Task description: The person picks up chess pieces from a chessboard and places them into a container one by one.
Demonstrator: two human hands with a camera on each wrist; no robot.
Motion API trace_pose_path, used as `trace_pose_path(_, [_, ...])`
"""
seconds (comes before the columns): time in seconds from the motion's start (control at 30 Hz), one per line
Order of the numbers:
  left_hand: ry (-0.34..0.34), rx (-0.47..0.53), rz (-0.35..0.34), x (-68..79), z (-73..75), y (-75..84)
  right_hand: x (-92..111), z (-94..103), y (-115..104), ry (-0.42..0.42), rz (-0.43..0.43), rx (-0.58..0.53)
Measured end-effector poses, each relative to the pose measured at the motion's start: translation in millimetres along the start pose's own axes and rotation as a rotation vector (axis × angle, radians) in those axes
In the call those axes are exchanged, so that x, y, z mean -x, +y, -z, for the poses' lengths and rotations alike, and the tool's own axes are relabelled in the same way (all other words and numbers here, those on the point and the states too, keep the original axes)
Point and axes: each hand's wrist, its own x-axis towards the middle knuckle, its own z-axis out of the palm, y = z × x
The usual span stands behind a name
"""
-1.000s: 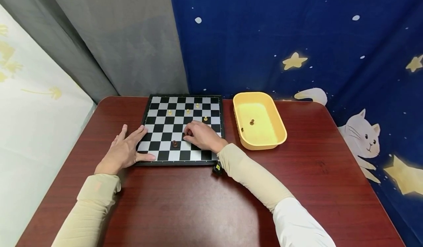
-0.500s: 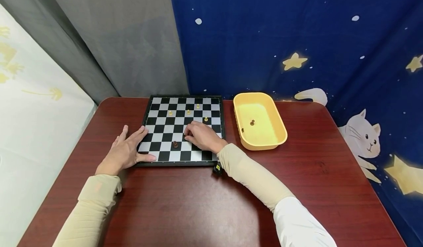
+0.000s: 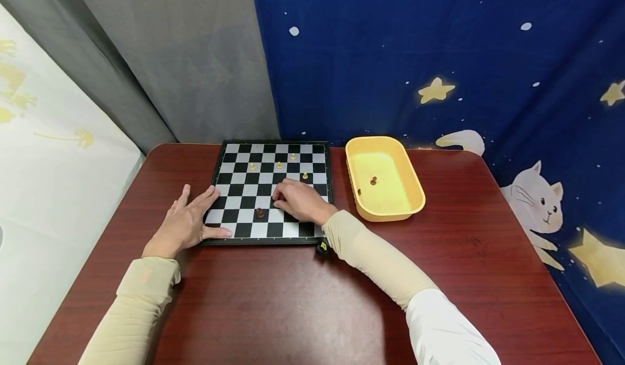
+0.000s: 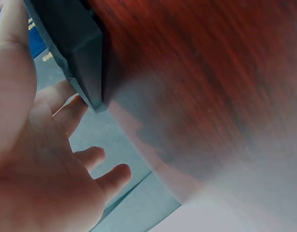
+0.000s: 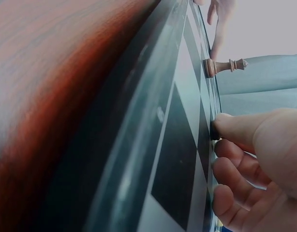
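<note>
The chessboard (image 3: 249, 191) lies flat on the table. My left hand (image 3: 182, 224) rests at its left edge, fingers spread and fairly straight, thumb over the near corner; in the left wrist view its fingers touch the dark board edge (image 4: 85, 67). Above the board's right half, my right hand (image 3: 301, 199) pinches a small dark chess piece (image 5: 215, 130) low against the surface, mostly hidden behind thumb and fingers. A brown chess piece with a crowned top, like a queen (image 5: 221, 66), stands upright to its left. Several pale pieces, among them one pale pawn (image 3: 305, 175), stand farther back.
A yellow plastic basin (image 3: 415, 205) stands right of the board and holds two dark pieces, one a brown chess piece (image 3: 373, 181). The red-brown wooden table (image 3: 273, 305) extends in front. Curtains hang behind its far edge.
Both hands stay in nearly the same place. The right fingertips remain at the same square, and the dark piece between them is less visible than a second ago.
</note>
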Motion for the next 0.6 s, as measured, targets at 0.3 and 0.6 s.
trace_pose_path(0.3, [0.005,-0.011,-0.003,-1.2,-1.0,-1.7,2.4,6.0,0.7,0.006,0.004,0.0])
trace_pose_path(0.6, [-0.009,0.008,0.014,-3.8,-0.7,-2.1,7.4,13.7,5.5,0.016,0.029,0.017])
